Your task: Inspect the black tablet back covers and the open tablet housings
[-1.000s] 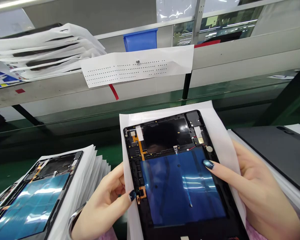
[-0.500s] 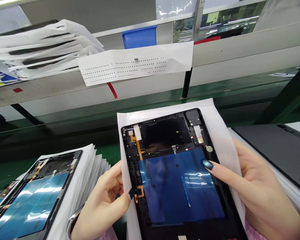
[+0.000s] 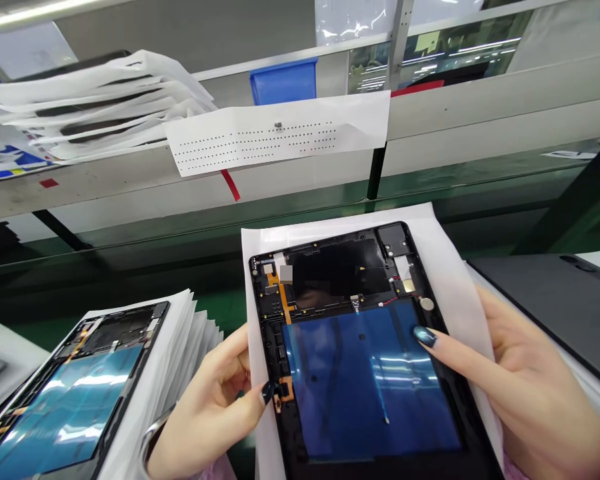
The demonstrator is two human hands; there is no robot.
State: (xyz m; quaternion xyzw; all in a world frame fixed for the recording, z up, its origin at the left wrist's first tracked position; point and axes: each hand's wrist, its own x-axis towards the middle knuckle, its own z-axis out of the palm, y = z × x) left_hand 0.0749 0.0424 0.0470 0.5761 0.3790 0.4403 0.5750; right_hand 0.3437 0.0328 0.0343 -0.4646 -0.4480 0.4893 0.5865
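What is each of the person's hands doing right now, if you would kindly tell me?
Left hand: closed, gripping the tablet frame by its edge.
Right hand: closed on the frame, index finger on the blue panel.

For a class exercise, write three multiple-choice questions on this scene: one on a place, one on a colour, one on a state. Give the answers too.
1. Where is the stack of tablets in paper compared with the held tablet?
A) behind it
B) to its left
C) under it

2. What colour is the bin?
A) blue
B) red
C) green

3. What does the held tablet show?
A) a closed back
B) a lit screen
C) open insides

Answers: 1 B, the stack lies left of it. 2 A, the bin is plainly blue. 3 C, an orange ribbon strip lies exposed.
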